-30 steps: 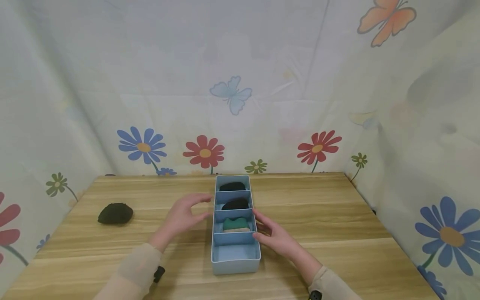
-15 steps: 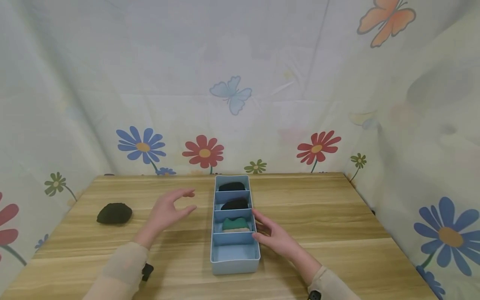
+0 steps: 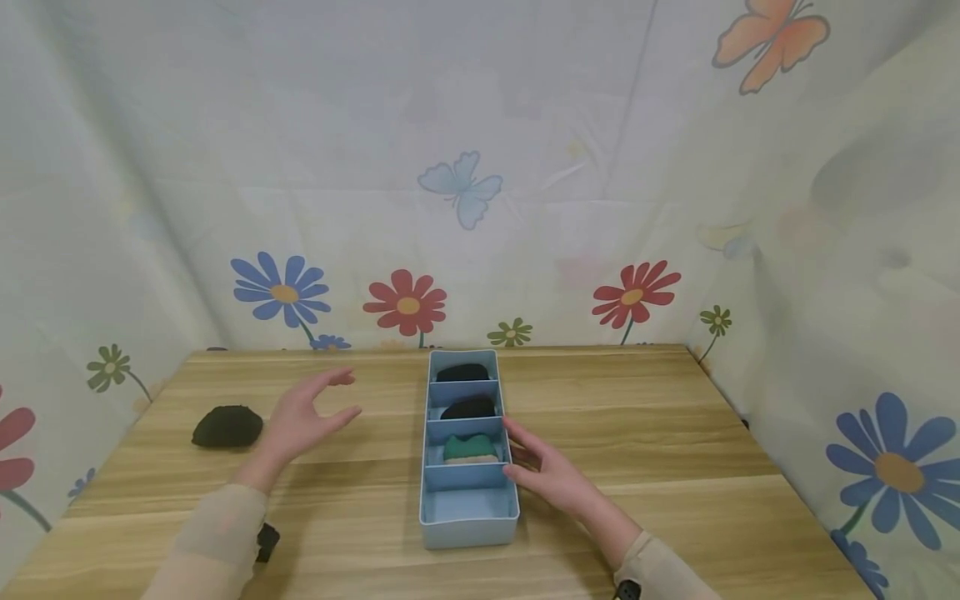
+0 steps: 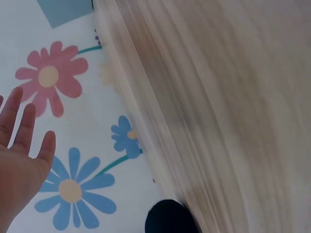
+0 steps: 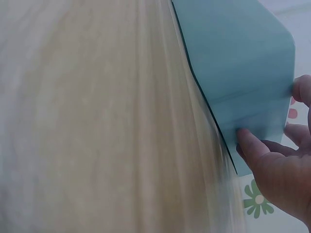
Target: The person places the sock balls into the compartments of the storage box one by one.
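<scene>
A light-blue divided storage box (image 3: 469, 533) stands lengthwise on the table. Its two far compartments hold a black soft bundle (image 3: 462, 372) and another black bundle (image 3: 468, 407). In the third lies a green and beige bundle (image 3: 470, 448), while the nearest one is bare. My right hand (image 3: 555, 479) touches the box's right side with its fingertips; the right wrist view shows them against the outer wall (image 5: 238, 68). Holding nothing, my left hand (image 3: 300, 421) hovers over the table with fingers spread, between the box and a dark, rounded soft bundle (image 3: 227, 427) at the left.
The wooden table (image 3: 637, 417) extends to both sides of the box. Behind it hangs a pale cloth backdrop (image 3: 337, 167) printed with flowers and butterflies, which also closes off the left and right sides.
My left hand has moved leftward, away from the box and closer to the dark bundle on the table. My right hand and the box have stayed in place.
</scene>
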The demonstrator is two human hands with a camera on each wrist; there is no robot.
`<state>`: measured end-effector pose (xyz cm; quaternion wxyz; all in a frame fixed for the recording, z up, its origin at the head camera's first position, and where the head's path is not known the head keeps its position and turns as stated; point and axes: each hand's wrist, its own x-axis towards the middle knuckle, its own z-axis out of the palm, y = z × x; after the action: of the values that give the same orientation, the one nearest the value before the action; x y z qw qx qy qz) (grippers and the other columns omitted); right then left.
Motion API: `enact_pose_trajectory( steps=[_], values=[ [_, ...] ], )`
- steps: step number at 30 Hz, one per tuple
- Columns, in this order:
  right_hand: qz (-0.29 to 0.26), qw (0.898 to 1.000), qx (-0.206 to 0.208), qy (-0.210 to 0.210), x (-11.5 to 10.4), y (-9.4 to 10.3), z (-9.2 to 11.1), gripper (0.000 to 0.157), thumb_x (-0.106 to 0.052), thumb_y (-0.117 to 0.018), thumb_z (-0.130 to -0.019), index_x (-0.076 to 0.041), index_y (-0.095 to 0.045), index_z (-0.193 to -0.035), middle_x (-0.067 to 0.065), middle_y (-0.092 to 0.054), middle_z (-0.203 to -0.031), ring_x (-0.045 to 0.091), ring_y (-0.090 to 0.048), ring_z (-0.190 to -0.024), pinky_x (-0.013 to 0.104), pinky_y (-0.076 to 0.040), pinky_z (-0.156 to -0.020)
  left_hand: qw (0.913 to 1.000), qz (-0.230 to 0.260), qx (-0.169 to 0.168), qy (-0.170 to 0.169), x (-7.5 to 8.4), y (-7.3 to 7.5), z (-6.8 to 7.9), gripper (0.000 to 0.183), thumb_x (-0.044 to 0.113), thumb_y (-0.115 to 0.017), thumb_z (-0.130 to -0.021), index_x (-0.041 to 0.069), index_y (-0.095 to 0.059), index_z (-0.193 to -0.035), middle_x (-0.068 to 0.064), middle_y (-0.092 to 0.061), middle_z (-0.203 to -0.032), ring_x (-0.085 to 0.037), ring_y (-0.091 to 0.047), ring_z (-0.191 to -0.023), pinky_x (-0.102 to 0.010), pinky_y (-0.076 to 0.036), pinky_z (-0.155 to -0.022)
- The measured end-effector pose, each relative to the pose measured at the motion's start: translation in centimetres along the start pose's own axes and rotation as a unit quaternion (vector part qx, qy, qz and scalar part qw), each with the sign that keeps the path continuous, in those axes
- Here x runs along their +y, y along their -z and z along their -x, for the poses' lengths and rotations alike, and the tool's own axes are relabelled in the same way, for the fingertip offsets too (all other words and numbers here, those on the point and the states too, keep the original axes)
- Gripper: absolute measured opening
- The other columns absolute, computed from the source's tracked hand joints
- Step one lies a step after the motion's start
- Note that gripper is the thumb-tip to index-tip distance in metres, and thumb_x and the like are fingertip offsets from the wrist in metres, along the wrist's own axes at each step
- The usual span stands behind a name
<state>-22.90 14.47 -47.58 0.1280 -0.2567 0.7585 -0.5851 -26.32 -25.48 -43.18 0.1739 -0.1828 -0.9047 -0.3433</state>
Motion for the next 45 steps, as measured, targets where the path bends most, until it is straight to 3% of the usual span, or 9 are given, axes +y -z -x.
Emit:
enact_pose_trajectory(
  steps=[19,26,32,45],
  values=[
    [0.001,1.000,0.003,-0.005,0.0,-0.1,0.0,0.071,-0.013,-0.064,-0.098,-0.003,-0.025,-0.156,0.019,-0.023,-0.160,0.041,-0.038,-0.138,0.049,-0.032,-0.112,0.9976,-0.057,-0.030,0.026,-3.5,3.4,0.9,0.073,0.031,-0.081,-0.083,0.002,-0.050,-0.142,-0.020,-0.057,-0.135,-0.044,-0.045,-0.128,-0.065,-0.035,-0.101],
    [0.002,1.000,0.003,-0.005,0.0,-0.1,0.0,0.071,-0.013,-0.064,-0.098,-0.004,-0.025,-0.156,0.019,-0.024,-0.160,0.041,-0.038,-0.138,0.049,-0.032,-0.111,0.9970,-0.059,-0.039,0.031,-4.5,4.8,1.3,0.076,0.038,-0.080,-0.083,0.003,-0.049,-0.143,-0.022,-0.055,-0.136,-0.047,-0.043,-0.128,-0.066,-0.034,-0.100],
    [0.008,1.000,0.002,0.008,-0.1,-0.2,0.0,0.070,-0.011,-0.063,-0.098,0.000,-0.025,-0.155,0.022,-0.023,-0.159,0.044,-0.039,-0.137,0.051,-0.031,-0.111,0.9971,-0.056,-0.042,0.030,-5.5,5.5,1.8,0.076,0.034,-0.081,-0.083,0.003,-0.048,-0.144,-0.024,-0.052,-0.139,-0.049,-0.041,-0.128,-0.068,-0.032,-0.099],
    [0.010,1.000,0.003,0.017,-0.1,-0.2,0.1,0.069,-0.010,-0.062,-0.098,0.001,-0.025,-0.155,0.023,-0.023,-0.159,0.045,-0.039,-0.136,0.052,-0.030,-0.112,0.9953,-0.059,-0.050,0.059,-7.5,7.2,2.7,0.083,0.036,-0.083,-0.081,0.005,-0.045,-0.148,-0.030,-0.043,-0.144,-0.055,-0.034,-0.129,-0.072,-0.029,-0.097]
  ],
)
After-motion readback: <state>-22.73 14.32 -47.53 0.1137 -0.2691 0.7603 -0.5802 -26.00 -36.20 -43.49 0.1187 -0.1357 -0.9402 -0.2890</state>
